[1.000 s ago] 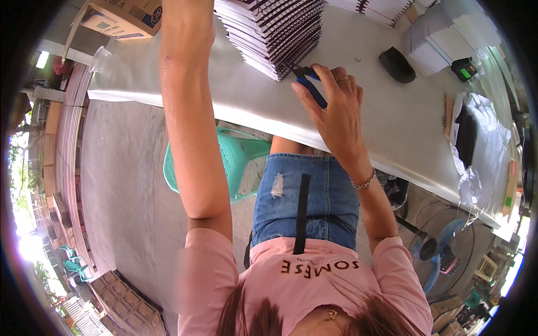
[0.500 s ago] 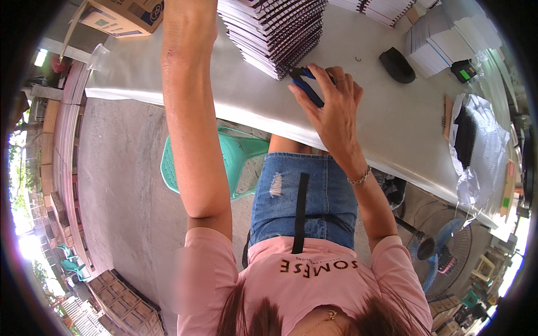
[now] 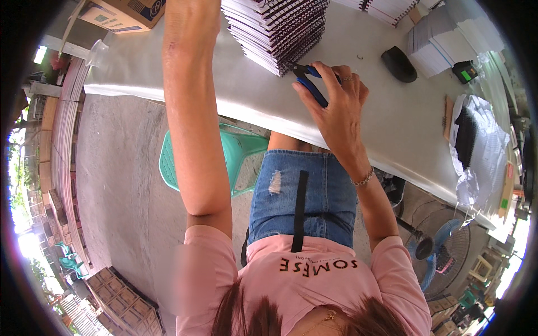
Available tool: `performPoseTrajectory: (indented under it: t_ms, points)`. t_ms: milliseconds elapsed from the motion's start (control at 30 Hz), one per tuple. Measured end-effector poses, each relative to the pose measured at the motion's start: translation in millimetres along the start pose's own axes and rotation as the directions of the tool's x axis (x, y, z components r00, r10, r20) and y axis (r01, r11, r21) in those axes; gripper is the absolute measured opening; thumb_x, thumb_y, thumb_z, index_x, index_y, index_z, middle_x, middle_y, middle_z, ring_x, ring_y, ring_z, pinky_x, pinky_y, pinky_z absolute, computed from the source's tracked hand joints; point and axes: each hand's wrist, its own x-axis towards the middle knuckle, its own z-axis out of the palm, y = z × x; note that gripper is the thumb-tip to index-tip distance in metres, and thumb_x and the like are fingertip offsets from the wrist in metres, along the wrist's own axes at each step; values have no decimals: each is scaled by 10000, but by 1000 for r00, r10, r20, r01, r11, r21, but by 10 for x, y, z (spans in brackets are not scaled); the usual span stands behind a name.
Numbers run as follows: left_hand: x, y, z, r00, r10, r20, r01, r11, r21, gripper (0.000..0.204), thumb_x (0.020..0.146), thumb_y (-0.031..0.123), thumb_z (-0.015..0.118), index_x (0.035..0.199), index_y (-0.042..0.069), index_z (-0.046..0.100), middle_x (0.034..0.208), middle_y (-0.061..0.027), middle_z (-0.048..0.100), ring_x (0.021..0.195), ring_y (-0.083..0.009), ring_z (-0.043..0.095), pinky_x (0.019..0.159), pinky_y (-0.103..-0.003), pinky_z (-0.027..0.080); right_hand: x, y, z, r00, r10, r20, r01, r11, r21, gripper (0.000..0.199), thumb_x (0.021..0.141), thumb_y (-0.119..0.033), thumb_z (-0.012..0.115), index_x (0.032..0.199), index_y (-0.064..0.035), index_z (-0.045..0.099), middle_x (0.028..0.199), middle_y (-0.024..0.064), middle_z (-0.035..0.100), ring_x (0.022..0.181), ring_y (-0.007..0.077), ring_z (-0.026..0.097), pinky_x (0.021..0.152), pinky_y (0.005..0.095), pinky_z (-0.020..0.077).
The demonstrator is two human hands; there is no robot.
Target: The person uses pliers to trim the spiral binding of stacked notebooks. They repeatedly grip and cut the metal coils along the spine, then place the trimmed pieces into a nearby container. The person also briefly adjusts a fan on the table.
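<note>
My right hand (image 3: 343, 103) holds a pair of cutting pliers (image 3: 311, 93) with blue handles, the thumb on one handle and the fingers on the other. The handles are spread apart. The dark jaws are at the near right corner of a tall stack of spiral-bound notebooks (image 3: 255, 47), close to the black coil ends; whether they touch a coil I cannot tell. My left forearm (image 3: 190, 112) reaches across the table's front edge to the left of the stack, and its hand lies beyond the upper edge of the picture.
On the pale-covered table (image 3: 140, 70) are a cardboard box (image 3: 126, 15), a black rounded object (image 3: 399, 64), paper stacks (image 3: 428, 47), a black-and-green tape measure (image 3: 464, 71) and a plastic bag (image 3: 485, 145) holding black coils. A green stool (image 3: 238, 148) and a fan (image 3: 434, 249) stand below.
My right hand and the pliers have shifted slightly right, and the handles look a little wider apart. The whole view has moved slightly; the notebook stack is still in place.
</note>
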Motion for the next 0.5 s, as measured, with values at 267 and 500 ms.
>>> performPoseTrajectory:
  t_ms: [267,500]
  points:
    - [-94,124,114,994,-85,-62,81,994,-69,472,1038,423,405,1216,40,616,1035,-48,600,971,-152,528,884,-333,394,-57,61,90,996,73,45,-77,994,74,488,878,-439,740,1223,-108,642,1033,119,596,990,281,530,904,481,353]
    - [-637,-347,-322,944,-329,-35,326,943,-71,843,930,523,634,1555,106,252,1522,-198,339,1433,-337,324,1197,-514,210,-80,17,65,996,67,64,-72,993,90,518,884,-460,724,1243,-101,617,1040,137,590,986,288,538,895,477,369]
